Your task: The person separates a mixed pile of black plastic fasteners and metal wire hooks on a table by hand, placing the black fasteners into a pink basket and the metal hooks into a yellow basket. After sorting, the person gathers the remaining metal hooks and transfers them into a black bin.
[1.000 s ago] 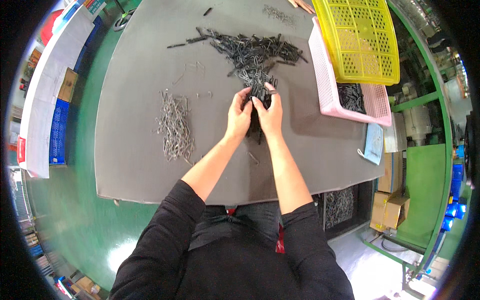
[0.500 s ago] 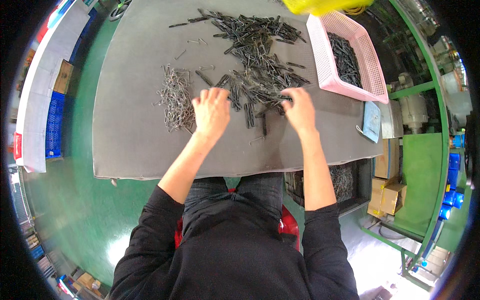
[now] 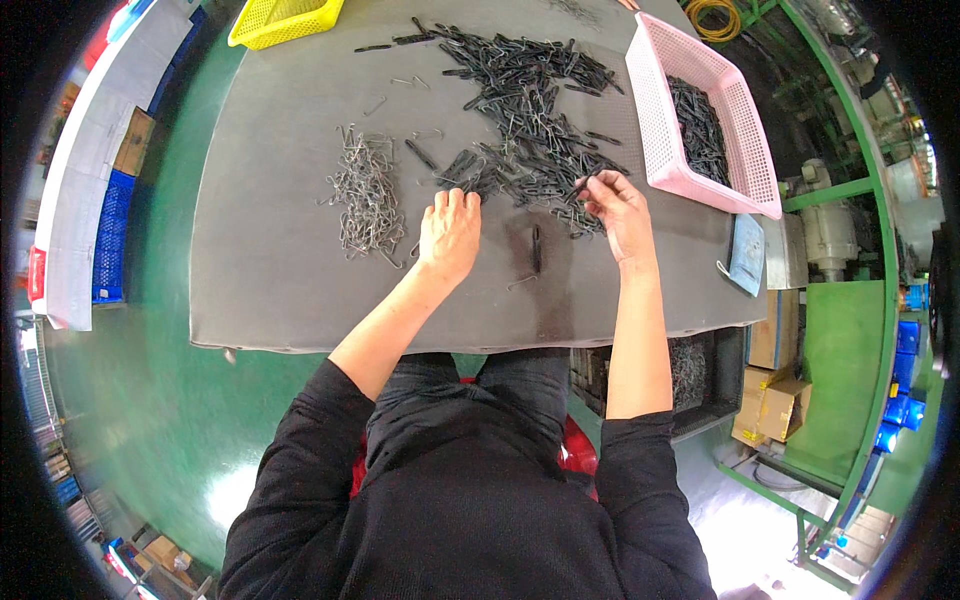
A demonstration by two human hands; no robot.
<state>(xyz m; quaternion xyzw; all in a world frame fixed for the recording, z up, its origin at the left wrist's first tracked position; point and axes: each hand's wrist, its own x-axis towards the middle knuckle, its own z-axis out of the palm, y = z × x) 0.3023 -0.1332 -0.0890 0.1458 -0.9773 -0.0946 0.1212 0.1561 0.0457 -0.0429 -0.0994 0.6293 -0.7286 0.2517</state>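
Seated at a grey table (image 3: 270, 290), black sleeves reaching forward from the lower edge. Left hand (image 3: 449, 233) palm down, fingers loosely spread, tips touching the near edge of the dark clips (image 3: 520, 130). Right hand (image 3: 619, 210) raised a little, thumb and forefinger pressed together on one dark clip (image 3: 582, 185) at the pile's right edge. Between the hands, a single dark piece (image 3: 536, 248) lying alone on the table, with a thin wire bit (image 3: 520, 283) just beside it. Left of the left hand, a separate heap of silver wire clips (image 3: 365, 195), near but apart from the dark pile. Farther out, dark clips spread in a long band across the table's middle toward the far edge. At far right, a pink basket (image 3: 700, 175) holding more dark clips. At the far left corner, a yellow basket (image 3: 285, 18), partly cut off.
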